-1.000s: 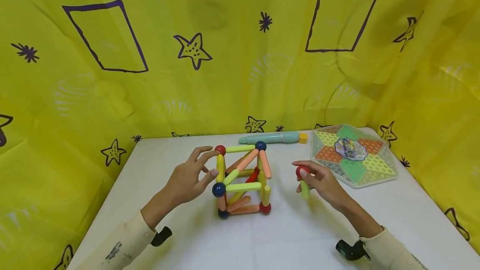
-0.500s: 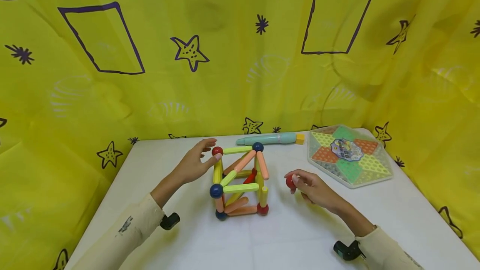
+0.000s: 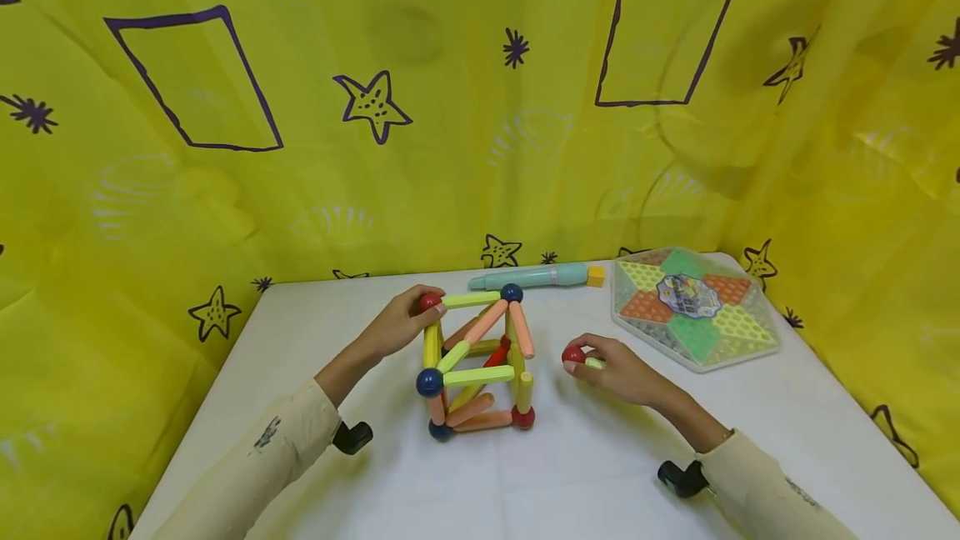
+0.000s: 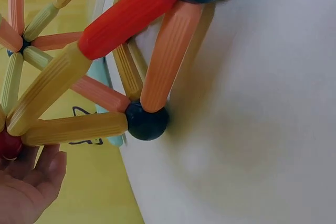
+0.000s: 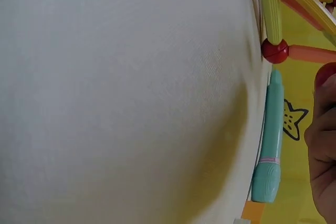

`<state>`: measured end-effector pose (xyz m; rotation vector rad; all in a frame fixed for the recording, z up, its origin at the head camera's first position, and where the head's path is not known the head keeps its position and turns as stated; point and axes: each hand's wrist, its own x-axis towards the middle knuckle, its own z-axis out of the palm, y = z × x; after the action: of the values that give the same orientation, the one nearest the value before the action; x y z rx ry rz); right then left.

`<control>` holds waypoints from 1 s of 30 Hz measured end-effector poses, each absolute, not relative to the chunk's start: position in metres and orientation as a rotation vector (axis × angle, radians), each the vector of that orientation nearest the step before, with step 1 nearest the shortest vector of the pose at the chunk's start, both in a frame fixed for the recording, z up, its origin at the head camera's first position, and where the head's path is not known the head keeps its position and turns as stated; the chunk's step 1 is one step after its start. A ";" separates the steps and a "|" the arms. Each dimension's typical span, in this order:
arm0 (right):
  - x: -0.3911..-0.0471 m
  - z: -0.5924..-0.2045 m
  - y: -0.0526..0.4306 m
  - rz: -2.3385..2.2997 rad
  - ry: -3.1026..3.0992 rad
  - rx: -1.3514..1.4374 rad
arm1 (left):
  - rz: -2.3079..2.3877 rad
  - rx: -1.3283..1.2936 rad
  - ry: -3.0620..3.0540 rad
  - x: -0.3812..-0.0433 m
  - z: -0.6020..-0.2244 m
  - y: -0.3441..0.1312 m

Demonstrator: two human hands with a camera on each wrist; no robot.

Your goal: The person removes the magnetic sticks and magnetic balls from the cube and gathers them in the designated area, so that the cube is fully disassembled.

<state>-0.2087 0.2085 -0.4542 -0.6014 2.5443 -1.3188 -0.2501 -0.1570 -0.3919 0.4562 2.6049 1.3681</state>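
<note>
A box-like frame of magnetic rods and balls (image 3: 480,376) stands on the white table, with blue and red balls at its corners and diagonal rods across its sides. My left hand (image 3: 393,325) grips the red ball (image 3: 430,302) at its upper back-left corner, thumb in front and fingers behind. In the left wrist view, the fingers (image 4: 50,169) lie under that ball (image 4: 10,145). To the right of the frame and apart from it, my right hand (image 3: 622,369) pinches another red ball (image 3: 573,356). A light green rod (image 3: 596,363) shows behind that ball, partly covered by the fingers.
Behind the frame lies a turquoise pen-shaped tube (image 3: 532,277) with a small orange-yellow block (image 3: 596,276) at its right end. A hexagonal Chinese checkers board (image 3: 693,311) is at the back right. A yellow patterned curtain (image 3: 450,190) encloses the white table (image 3: 570,473).
My left hand has closed round the frame's upper red ball. The right hand has moved left toward the frame, and its rod has turned from hanging down to pointing back toward the palm.
</note>
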 end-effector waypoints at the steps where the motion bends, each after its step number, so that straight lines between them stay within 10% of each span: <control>1: -0.210 -0.455 0.208 -1.283 2.571 -0.620 | 1.364 0.452 2.604 -0.250 -0.392 -0.157; 30: -0.238 -0.454 0.200 -0.840 2.793 -0.458 | 1.491 0.308 2.494 -0.251 -0.395 -0.152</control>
<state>-0.2381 0.1997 -0.4542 -0.4582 2.7930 -0.8400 -0.2507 -0.1523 -0.3948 0.3077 2.4939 1.4912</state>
